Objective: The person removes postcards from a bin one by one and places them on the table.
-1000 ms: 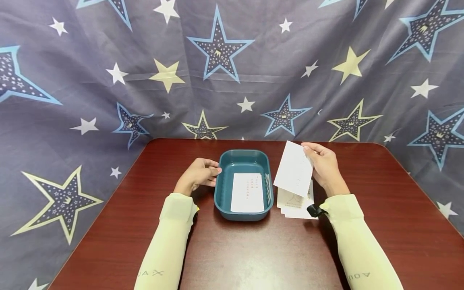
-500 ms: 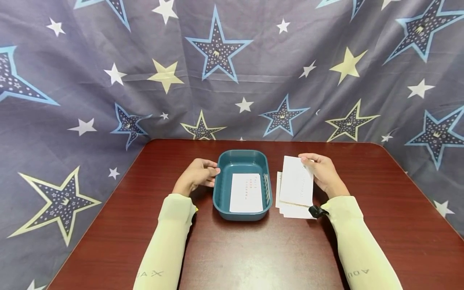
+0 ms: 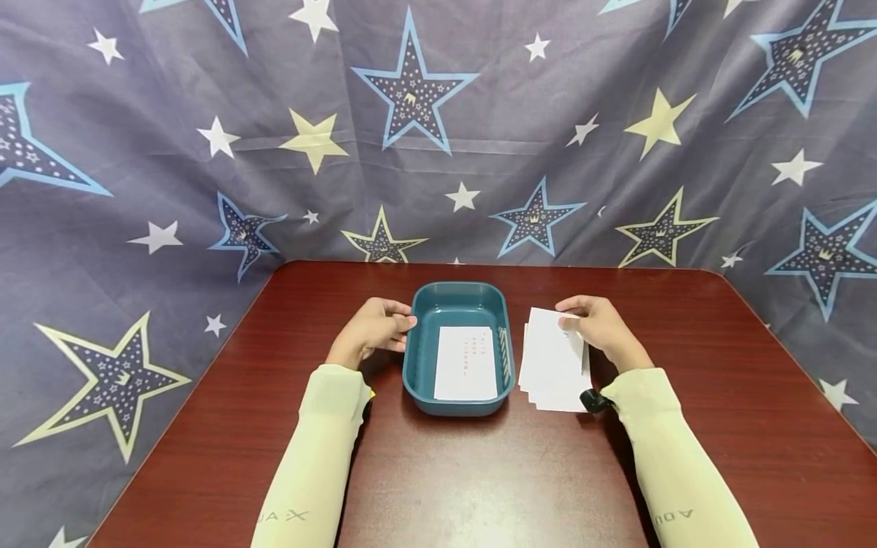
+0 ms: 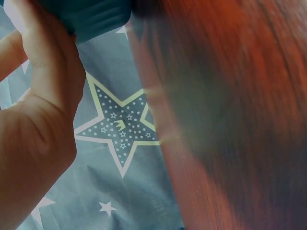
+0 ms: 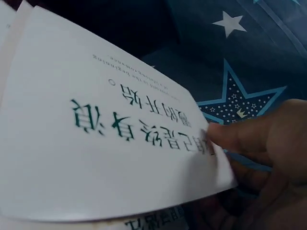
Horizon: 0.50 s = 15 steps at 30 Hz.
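Far left of the fingers, a dark star-printed cloth; it runs on behind the table. Left sleeve, pale yellow, comes up behind the wrist. Left hand: thumb tip at the rim of a blue-green tray, other fingers against its outer left wall (whether they truly pinch it, cannot tell). Just right of these fingertips, inside the tray, lies a white card with small reddish print, toward the near end.

Right of the tray, near the other hand's fingers: a pile of white cards, edges staggered, on the table. Above them, the held card, white, extends left and nearward from the fingers. Right hand is clamped on its far right corner, thumb on the printed face, fingers beneath. Right wrist view: dark green characters by the thumb, a smaller English line beyond them. A black piece sits at the right cuff, nearward of the fingers.
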Motion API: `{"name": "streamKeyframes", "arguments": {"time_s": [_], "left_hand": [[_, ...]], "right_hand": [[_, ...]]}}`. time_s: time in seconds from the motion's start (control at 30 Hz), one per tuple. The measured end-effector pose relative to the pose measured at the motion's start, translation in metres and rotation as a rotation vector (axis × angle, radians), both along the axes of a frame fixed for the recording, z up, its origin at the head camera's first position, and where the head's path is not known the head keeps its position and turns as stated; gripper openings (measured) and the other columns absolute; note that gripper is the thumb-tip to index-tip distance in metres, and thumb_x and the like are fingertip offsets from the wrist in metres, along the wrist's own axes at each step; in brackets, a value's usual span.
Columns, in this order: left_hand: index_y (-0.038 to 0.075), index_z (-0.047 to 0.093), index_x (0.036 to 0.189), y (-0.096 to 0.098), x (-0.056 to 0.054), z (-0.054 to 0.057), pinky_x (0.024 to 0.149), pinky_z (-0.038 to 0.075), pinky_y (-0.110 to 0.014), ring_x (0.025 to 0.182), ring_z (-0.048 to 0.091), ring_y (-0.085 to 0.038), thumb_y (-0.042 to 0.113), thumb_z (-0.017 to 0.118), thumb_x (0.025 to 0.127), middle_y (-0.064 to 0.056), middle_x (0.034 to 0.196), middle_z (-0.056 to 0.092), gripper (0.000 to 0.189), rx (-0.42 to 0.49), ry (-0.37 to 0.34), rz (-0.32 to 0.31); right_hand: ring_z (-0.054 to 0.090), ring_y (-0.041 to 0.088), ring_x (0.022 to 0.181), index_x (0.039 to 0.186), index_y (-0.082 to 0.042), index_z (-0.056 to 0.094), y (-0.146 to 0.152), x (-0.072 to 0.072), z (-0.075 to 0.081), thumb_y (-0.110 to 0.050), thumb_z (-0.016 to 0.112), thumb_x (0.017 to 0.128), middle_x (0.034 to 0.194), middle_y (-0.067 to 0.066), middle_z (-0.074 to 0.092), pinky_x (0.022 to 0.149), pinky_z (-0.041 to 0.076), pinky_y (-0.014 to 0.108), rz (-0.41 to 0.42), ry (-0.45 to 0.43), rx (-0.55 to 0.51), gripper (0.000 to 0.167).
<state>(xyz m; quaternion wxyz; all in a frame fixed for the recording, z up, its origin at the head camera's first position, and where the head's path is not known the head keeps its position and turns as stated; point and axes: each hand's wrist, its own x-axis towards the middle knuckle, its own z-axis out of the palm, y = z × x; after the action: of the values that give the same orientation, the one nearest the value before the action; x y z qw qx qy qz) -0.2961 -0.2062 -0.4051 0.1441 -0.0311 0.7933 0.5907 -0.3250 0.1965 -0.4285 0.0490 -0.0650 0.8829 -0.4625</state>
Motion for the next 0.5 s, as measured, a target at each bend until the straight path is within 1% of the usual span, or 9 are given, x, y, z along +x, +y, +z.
{"name": "streamKeyframes", "arguments": {"time_s": [0.07, 0.1, 0.13, 0.17, 0.23, 0.3, 0.33, 0.4, 0.5], "left_hand": [[-0.005, 0.057, 0.133, -0.0001, 0.0000, 0.0000, 0.061, 0.063, -0.027, 0.064, 0.064, -0.014, 0.010, 0.066, 0.098, -0.010, 0.093, 0.065, 0.039, 0.001, 0.001, -0.001], [-0.006, 0.057, 0.133, -0.0002, -0.0001, -0.0002, 0.061, 0.063, -0.027, 0.064, 0.064, -0.014, 0.010, 0.066, 0.098, -0.010, 0.093, 0.065, 0.040, 0.004, 0.001, 0.000], [-0.006, 0.057, 0.134, -0.0005, -0.0001, -0.0003, 0.061, 0.063, -0.027, 0.064, 0.064, -0.014, 0.010, 0.066, 0.098, -0.009, 0.093, 0.065, 0.040, 0.005, 0.001, -0.002], [-0.006, 0.057, 0.134, -0.0009, -0.0003, -0.0006, 0.060, 0.062, -0.027, 0.064, 0.064, -0.014, 0.010, 0.066, 0.098, -0.009, 0.093, 0.065, 0.040, 0.008, -0.001, -0.001], [-0.007, 0.056, 0.135, -0.0014, -0.0005, -0.0011, 0.060, 0.062, -0.027, 0.064, 0.064, -0.014, 0.010, 0.066, 0.099, -0.009, 0.093, 0.065, 0.041, 0.009, -0.002, -0.006], [-0.008, 0.055, 0.136, -0.0016, -0.0004, -0.0009, 0.060, 0.062, -0.026, 0.064, 0.064, -0.013, 0.009, 0.065, 0.099, -0.009, 0.094, 0.065, 0.042, 0.012, -0.002, -0.013], [-0.008, 0.054, 0.136, -0.0016, -0.0001, -0.0006, 0.060, 0.062, -0.026, 0.064, 0.063, -0.013, 0.009, 0.065, 0.099, -0.009, 0.094, 0.065, 0.042, 0.012, -0.001, -0.017], [-0.008, 0.055, 0.136, -0.0012, 0.0001, -0.0002, 0.060, 0.062, -0.025, 0.063, 0.063, -0.013, 0.009, 0.065, 0.099, -0.010, 0.094, 0.065, 0.042, 0.013, -0.002, -0.017], [-0.008, 0.055, 0.136, -0.0006, 0.0004, 0.0006, 0.060, 0.062, -0.026, 0.064, 0.063, -0.013, 0.009, 0.066, 0.098, -0.010, 0.095, 0.065, 0.042, 0.019, -0.004, -0.012]], "right_hand": [[0.064, 0.027, 0.098, 0.130, 0.002, 0.063, -0.0019, 0.0009, 0.0007, -0.011, 0.072, 0.094, 0.122, 0.023, 0.067, 0.080, 0.053, 0.032, 0.027, 0.021, 0.071, 0.039], [0.064, 0.031, 0.103, 0.131, 0.002, 0.061, -0.0029, 0.0014, 0.0009, -0.012, 0.074, 0.093, 0.125, 0.025, 0.066, 0.084, 0.054, 0.037, 0.043, 0.025, 0.094, 0.043], [0.061, 0.035, 0.109, 0.132, 0.002, 0.061, -0.0039, 0.0018, 0.0011, -0.013, 0.075, 0.091, 0.128, 0.026, 0.064, 0.093, 0.052, 0.042, 0.056, 0.032, 0.116, 0.046], [0.059, 0.038, 0.114, 0.133, 0.002, 0.060, -0.0049, 0.0024, 0.0012, -0.014, 0.077, 0.090, 0.130, 0.027, 0.062, 0.103, 0.046, 0.048, 0.068, 0.037, 0.137, 0.049], [0.052, 0.042, 0.122, 0.134, 0.002, 0.059, -0.0061, 0.0030, 0.0006, -0.016, 0.080, 0.087, 0.132, 0.028, 0.059, 0.113, 0.031, 0.059, 0.089, 0.048, 0.181, 0.054], [0.045, 0.046, 0.124, 0.134, 0.002, 0.059, -0.0069, 0.0035, 0.0000, -0.015, 0.081, 0.085, 0.133, 0.030, 0.056, 0.113, 0.022, 0.065, 0.101, 0.049, 0.212, 0.056], [0.042, 0.047, 0.125, 0.134, 0.001, 0.059, -0.0070, 0.0037, -0.0001, -0.015, 0.081, 0.085, 0.134, 0.030, 0.055, 0.112, 0.021, 0.065, 0.102, 0.049, 0.227, 0.056], [0.038, 0.047, 0.122, 0.135, 0.001, 0.059, -0.0076, 0.0047, 0.0014, -0.016, 0.081, 0.085, 0.135, 0.030, 0.054, 0.104, 0.027, 0.062, 0.105, 0.051, 0.248, 0.057], [0.034, 0.045, 0.120, 0.137, 0.000, 0.057, -0.0098, 0.0075, 0.0090, -0.020, 0.079, 0.088, 0.138, 0.030, 0.053, 0.096, 0.035, 0.059, 0.099, 0.066, 0.263, 0.057]]}}
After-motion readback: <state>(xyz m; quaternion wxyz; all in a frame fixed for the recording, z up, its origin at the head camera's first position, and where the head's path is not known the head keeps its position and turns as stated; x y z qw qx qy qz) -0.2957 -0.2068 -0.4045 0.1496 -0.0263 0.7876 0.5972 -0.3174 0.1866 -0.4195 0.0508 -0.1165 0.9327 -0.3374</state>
